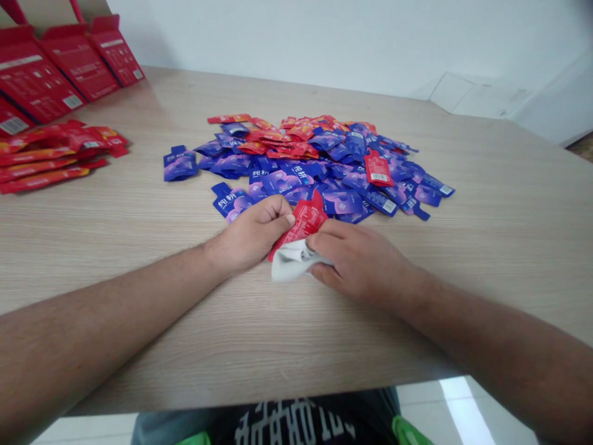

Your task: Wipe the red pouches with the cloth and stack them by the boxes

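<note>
Between my hands, over the front middle of the table, is a red sachet with white print on its face and a tab at its top. My left hand pinches its left edge between thumb and fingers. A crumpled white cloth is gripped in my right hand and lies across the lower part of the sachet. Just beyond my hands spreads a heap of blue-purple sachets, with red-orange sachets mostly at its back. One small red sachet lies face down on the heap's right part.
At the left stand several open red boxes in a row. In front of them is a stack of red-orange sachets. A lone blue sachet lies left of the heap. A white wall borders the wooden table behind.
</note>
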